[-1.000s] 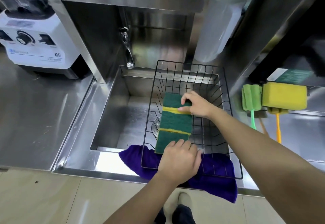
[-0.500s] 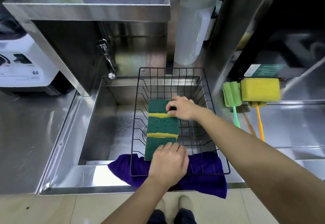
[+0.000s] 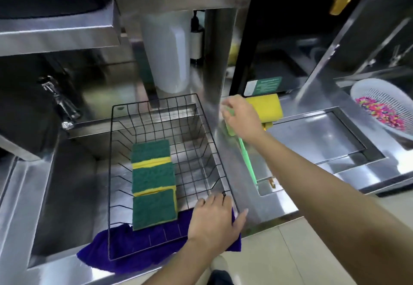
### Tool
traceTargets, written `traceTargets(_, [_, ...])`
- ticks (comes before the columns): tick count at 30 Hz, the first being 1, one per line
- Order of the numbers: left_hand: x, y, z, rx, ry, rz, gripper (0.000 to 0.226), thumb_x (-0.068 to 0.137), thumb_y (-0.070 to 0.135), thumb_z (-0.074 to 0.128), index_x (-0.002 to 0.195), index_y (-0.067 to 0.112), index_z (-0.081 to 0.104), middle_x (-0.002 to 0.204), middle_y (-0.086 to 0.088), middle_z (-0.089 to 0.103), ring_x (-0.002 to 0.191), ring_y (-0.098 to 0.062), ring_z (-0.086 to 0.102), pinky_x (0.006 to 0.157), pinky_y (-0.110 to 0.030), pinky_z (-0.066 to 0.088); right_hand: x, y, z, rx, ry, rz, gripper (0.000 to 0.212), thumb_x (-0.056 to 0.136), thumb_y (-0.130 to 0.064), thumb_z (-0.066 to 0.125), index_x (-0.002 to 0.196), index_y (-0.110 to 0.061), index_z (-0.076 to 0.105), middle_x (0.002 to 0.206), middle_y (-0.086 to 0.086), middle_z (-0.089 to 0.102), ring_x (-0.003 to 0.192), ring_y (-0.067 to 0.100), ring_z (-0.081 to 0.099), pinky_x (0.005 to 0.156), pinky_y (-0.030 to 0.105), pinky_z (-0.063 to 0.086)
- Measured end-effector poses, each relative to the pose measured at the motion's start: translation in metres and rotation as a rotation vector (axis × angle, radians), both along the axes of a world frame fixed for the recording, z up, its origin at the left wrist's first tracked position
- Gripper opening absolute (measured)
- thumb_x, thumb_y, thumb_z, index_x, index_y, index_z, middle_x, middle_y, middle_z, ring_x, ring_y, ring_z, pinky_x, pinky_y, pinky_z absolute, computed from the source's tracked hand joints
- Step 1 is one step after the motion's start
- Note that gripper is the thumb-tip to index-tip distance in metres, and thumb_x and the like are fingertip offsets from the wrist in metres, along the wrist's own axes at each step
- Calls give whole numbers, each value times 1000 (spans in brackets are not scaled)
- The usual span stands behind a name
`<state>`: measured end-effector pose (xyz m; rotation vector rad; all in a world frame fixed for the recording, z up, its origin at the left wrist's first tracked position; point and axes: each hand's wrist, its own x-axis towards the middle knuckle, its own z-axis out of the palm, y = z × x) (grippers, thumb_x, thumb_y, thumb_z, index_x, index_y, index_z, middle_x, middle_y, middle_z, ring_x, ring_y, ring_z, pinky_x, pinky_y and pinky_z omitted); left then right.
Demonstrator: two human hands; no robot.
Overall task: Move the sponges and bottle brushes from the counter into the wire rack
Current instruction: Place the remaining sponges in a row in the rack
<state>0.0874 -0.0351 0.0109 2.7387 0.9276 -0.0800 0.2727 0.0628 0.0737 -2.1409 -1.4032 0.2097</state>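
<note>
A black wire rack (image 3: pixel 116 150) sits over the sink. Three green-and-yellow sponges (image 3: pixel 153 184) lie in a row inside it. My left hand (image 3: pixel 214 220) rests on the rack's near right corner, fingers spread flat over the wire. On the counter to the right lies a green bottle brush (image 3: pixel 247 161); my right hand (image 3: pixel 241 117) is over its sponge head with the fingers curled on it. A yellow sponge (image 3: pixel 268 107) sits just behind that hand, with an orange brush under it, mostly hidden.
A purple cloth (image 3: pixel 125 255) lies under the rack's front edge. A faucet (image 3: pixel 60 103) stands at the sink's back left. A white colander (image 3: pixel 384 106) with coloured bits is at the far right. A steel post and a white container stand behind the rack.
My right hand left the sponges in the rack and moved right to the green brush's head. My left hand slid from the nearest sponge to the rack's right corner. The camera turned right.
</note>
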Motion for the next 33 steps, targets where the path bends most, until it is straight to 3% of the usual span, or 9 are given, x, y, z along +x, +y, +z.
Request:
traceTargets(2, [7,0,-5,47,14,-32,70,86,61,8,111,15,54,110,-3,60,103,-22,53,89,-36,39,29,-12,-3,99,-47,-240,37,89,-21,55,123,-6,52,126,15,54,121,32,47,99,41,32])
traceTargets(5, [11,0,-3,7,61,-28,61,88,60,24,90,14,63,86,-3,65,79,-22,61,70,-38,48,61,-23,-10,64,34,-528,67,84,-33,62,139,-8,32,145,13,35,134,31,32,106,43,25])
traceTargets(10, [11,-2,-10,85,8,3,56,84,58,34,74,13,65,68,-4,64,62,-23,61,55,-36,51,91,-31,-29,-79,332,-645,98,74,-52,68,144,-7,17,148,14,36,139,30,29,112,47,19])
traceTargets(14, [11,-2,-9,115,32,14,54,85,58,34,74,13,63,69,-3,63,62,-23,61,54,-35,50,92,-33,-34,-25,507,-618,81,67,-56,72,122,-5,42,121,14,61,116,33,54,104,51,38])
traceTargets(17, [11,-2,-10,98,59,-2,55,87,59,32,78,14,63,72,-3,65,66,-23,61,57,-37,50,89,-33,-24,134,599,-597,71,69,-42,76,122,-6,46,115,7,60,109,26,57,94,39,46])
traceTargets(21, [10,-3,-6,61,73,-1,64,89,62,17,95,15,60,90,-3,66,85,-23,60,74,-37,47,82,-32,5,403,841,-506,59,75,-25,76,123,-6,47,102,0,56,91,14,55,71,21,44])
traceTargets(26, [7,-2,-8,49,39,-27,63,91,64,16,118,17,48,118,-1,56,109,-19,48,93,-34,37,57,-23,36,274,1099,-390,35,78,-40,69,92,-18,46,84,-5,51,68,11,48,58,21,39])
traceTargets(29, [5,-1,-9,53,-36,10,69,87,65,8,112,19,52,110,2,60,102,-17,53,88,-31,39,42,-13,37,193,1123,-239,39,82,-41,65,106,-23,39,78,-4,41,44,8,24,36,20,20])
traceTargets(33, [-1,5,-9,31,-198,146,53,88,56,28,84,16,63,77,0,67,72,-20,62,64,-33,48,19,0,34,105,1194,15,42,83,1,61,109,-25,40,82,2,47,46,9,32,33,16,21])
